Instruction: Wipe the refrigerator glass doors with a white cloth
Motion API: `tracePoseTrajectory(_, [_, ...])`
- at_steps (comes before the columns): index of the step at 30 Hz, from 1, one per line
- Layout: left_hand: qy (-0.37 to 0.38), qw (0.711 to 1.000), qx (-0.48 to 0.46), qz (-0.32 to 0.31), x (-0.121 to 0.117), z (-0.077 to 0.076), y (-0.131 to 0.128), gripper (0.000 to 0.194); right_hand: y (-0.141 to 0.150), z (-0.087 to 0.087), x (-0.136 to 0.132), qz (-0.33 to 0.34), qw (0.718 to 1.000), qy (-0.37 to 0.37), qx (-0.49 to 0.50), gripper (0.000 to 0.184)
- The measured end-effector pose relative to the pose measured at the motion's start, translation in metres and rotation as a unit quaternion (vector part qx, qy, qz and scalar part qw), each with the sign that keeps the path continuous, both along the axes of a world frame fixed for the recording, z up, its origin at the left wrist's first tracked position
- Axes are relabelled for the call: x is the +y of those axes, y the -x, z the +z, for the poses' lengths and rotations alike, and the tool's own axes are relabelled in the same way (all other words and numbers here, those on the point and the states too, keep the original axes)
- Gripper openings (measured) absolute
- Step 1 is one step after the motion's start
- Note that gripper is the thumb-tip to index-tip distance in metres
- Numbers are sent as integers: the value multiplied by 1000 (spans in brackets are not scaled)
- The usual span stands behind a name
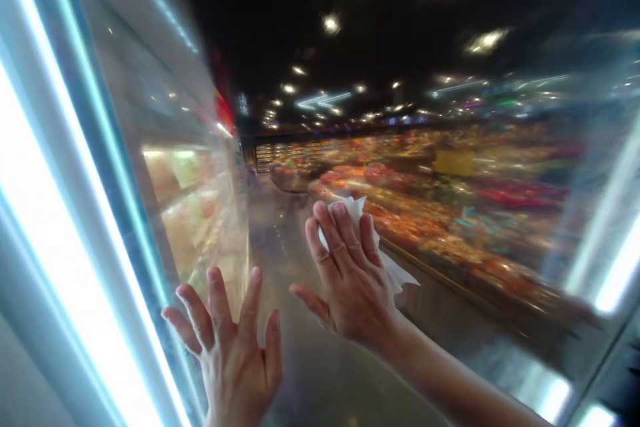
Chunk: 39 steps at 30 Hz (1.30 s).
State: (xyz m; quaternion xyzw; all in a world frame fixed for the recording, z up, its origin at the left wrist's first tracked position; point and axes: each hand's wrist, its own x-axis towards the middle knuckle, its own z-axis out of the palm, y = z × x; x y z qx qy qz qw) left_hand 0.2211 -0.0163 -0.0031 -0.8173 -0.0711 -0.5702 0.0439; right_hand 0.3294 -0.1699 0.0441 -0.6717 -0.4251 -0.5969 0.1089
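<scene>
Low in the view, my left hand (237,353) is open, with its fingers spread and nothing in it. It appears to rest on a clear glass pane (293,360), though the contact itself is hard to make out. Higher and to the right, my right hand (350,273) holds a crumpled white tissue (400,275) flat beneath its palm and fingers, seemingly against the same pane. Its thumb stretches out to the left, while ragged tissue edges show past the fingertips and the little-finger side. The rest of the tissue is hidden by the hand.
A bright light strip (55,227) runs steeply down the left side. Beyond the glass, blurred shop displays (440,227) in red and orange fill the right. Lit shelves (193,213) show at the left, with a grey floor (280,240) between. Another light strip (620,267) glows far right.
</scene>
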Motion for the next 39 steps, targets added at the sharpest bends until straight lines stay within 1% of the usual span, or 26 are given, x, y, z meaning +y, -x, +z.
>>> tracePoseTrajectory(3, [37,999,2,6,-2,-18,2,100,5,-19,7,-14,1000,-20,9,88])
tracePoseTrajectory(4, [48,999,1,6,-3,-21,2,99,6,-23,8,-19,1000,-20,10,87])
tracePoseTrajectory(6, [59,998,-7,5,-7,-25,1,98,6,-25,6,-28,999,-31,15,88])
tracePoseTrajectory(9, [64,998,-24,-5,-12,-25,-3,98,2,-21,-1,-41,996,-66,51,89])
tracePoseTrajectory(10, [67,997,-28,-7,-14,-25,-4,99,1,-22,-3,-41,994,-76,64,87])
tracePoseTrajectory(12, [73,997,-26,-12,-19,-24,-8,102,-2,-30,-10,-43,992,-91,78,85])
tracePoseTrajectory(15, [66,997,-28,-23,-28,-21,-15,105,-8,-46,-23,-50,991,-99,68,83])
tracePoseTrajectory(17, [58,997,-37,-37,-38,-15,-20,105,-15,-45,-34,-53,991,-107,66,83])
tracePoseTrajectory(20, [45,996,-34,-63,-57,-4,-28,104,-27,-32,-56,-50,989,-121,74,80])
tracePoseTrajectory(21, [41,996,-29,-73,-65,0,-32,104,-32,-31,-64,-47,989,-121,75,80])
tracePoseTrajectory(23, [39,995,-22,-88,-80,4,-39,105,-39,-38,-80,-38,990,-116,69,79])
tracePoseTrajectory(25, [39,993,-23,-106,-96,5,-48,103,-47,-53,-94,-35,990,-120,61,79])
tracePoseTrajectory(27, [38,993,-30,-110,-113,4,-57,100,-57,-63,-110,-39,989,-131,58,80])
tracePoseTrajectory(28, [36,993,-33,-104,-122,2,-63,99,-62,-64,-119,-43,988,-135,59,82])
tracePoseTrajectory(31, [40,995,-43,-76,-150,-8,-80,96,-79,-52,-149,-58,987,-135,71,87])
tracePoseTrajectory(33, [50,995,-39,-72,-169,-15,-91,94,-89,-51,-169,-67,986,-129,76,86])
tracePoseTrajectory(34, [55,995,-35,-73,-179,-17,-96,94,-92,-56,-178,-71,986,-128,77,84])
tracePoseTrajectory(36, [63,995,-31,-76,-197,-19,-106,93,-100,-75,-196,-80,985,-135,76,81])
tracePoseTrajectory(38, [67,994,-38,-74,-216,-19,-116,92,-108,-95,-214,-96,981,-152,75,78])
tracePoseTrajectory(39, [67,994,-45,-74,-226,-18,-120,92,-113,-100,-224,-104,979,-158,76,77])
